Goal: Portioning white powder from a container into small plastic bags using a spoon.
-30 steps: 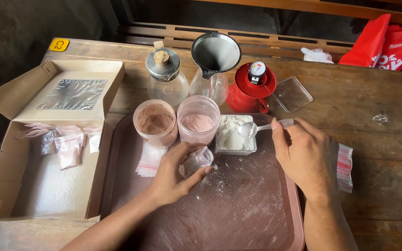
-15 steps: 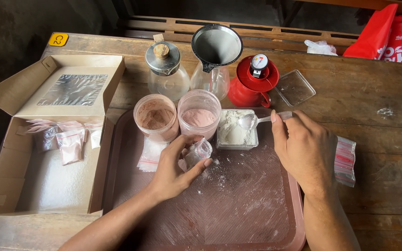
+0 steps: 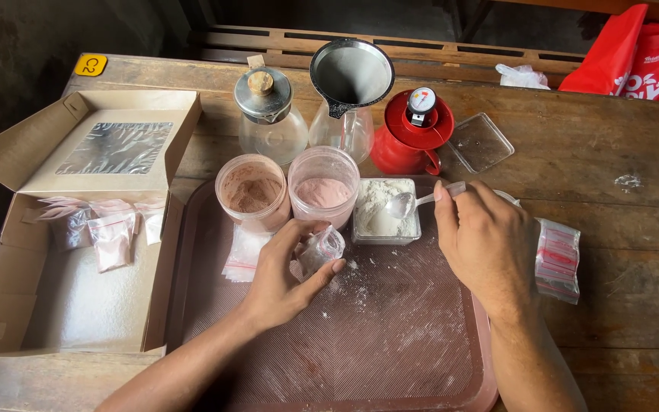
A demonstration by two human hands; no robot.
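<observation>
My left hand (image 3: pixel 282 276) holds a small clear plastic bag (image 3: pixel 320 249) open over the brown tray (image 3: pixel 390 343). My right hand (image 3: pixel 486 248) grips a clear plastic spoon (image 3: pixel 409 202) whose bowl hovers over the square clear container of white powder (image 3: pixel 385 214). Behind the bag stand two round tubs, one with brown powder (image 3: pixel 252 193) and one with pink powder (image 3: pixel 323 191). White powder is spilled on the tray near the bag.
An open cardboard box (image 3: pixel 93 229) with small filled bags lies at the left. A stack of empty zip bags (image 3: pixel 245 252) sits on the tray; another stack (image 3: pixel 557 259) is to the right. Behind are a glass jar (image 3: pixel 271 114), a funnel on a flask (image 3: pixel 348 84), a red kettle (image 3: pixel 411 137), a clear lid (image 3: pixel 481 142) and a red bag (image 3: pixel 634 57).
The spoon has shifted slightly left and lower over the white powder container. My left hand keeps the bag in nearly the same place.
</observation>
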